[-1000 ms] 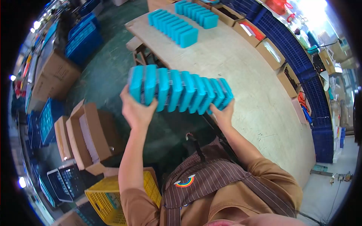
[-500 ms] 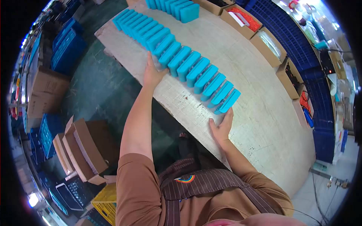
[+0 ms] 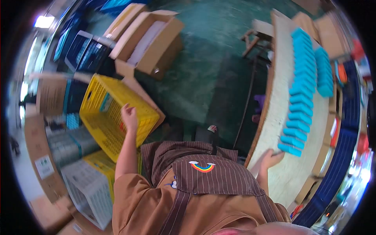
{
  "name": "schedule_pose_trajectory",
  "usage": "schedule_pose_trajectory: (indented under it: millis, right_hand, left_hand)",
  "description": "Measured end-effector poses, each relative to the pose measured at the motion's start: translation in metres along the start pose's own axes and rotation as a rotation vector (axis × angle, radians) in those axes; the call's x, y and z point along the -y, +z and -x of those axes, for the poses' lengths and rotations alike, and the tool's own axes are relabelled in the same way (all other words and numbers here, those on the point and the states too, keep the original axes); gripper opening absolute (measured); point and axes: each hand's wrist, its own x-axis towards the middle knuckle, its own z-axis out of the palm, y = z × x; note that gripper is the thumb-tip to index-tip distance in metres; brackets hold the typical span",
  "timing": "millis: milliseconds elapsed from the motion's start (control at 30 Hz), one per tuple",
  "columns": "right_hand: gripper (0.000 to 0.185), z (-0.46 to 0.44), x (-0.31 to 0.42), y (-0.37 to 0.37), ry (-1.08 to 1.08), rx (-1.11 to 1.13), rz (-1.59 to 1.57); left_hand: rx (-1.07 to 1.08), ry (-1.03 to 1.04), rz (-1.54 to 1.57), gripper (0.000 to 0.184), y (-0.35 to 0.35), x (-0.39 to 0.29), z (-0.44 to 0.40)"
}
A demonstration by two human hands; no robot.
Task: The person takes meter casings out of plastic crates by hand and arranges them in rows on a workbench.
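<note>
Teal blocks (image 3: 301,107) lined pale tabletop (image 3: 269,127) at two o'clock; right hand (image 3: 270,159), loosely open, just beside nearest. Left hand (image 3: 129,116), fingers curled in, hovered over yellow crate (image 3: 149,120) at ten. Green floor (image 3: 196,74) lay at twelve, open carton (image 3: 164,49) at eleven.

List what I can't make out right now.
- Head view: red thing in yellow crate, partly hidden by left arm.
- Head view: print on carton label, too small.
- Head view: whether right hand touches nearest teal block, too blurred.
</note>
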Motion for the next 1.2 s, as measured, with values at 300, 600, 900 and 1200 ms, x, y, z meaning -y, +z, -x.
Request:
schedule_pose_trajectory:
  millis: [300, 600, 900, 1200]
  right_hand:
    - [0.059, 0.128, 0.190, 0.106, 0.164, 0.271, -0.305]
    - [0.034, 0.394, 0.719, 0.255, -1.006, 1.283, -0.452]
    - [0.053, 0.661, 0.859, 0.517, -1.689, 0.972, 0.202]
    - [0.053, 0.658, 0.814, 0.702, -2.241, 0.012, 0.223]
  left_hand:
    - [-0.298, -0.477, -0.069, 0.029, -0.272, 0.327, -0.063]
    - [0.246, -0.362, -0.501, 0.044, -0.255, 0.427, -0.264]
    - [-0.015, 0.185, -1.000, 0.048, -0.228, 0.581, -0.398]
    - [-0.034, 0.281, -1.092, 0.057, -0.182, 0.669, -0.426]
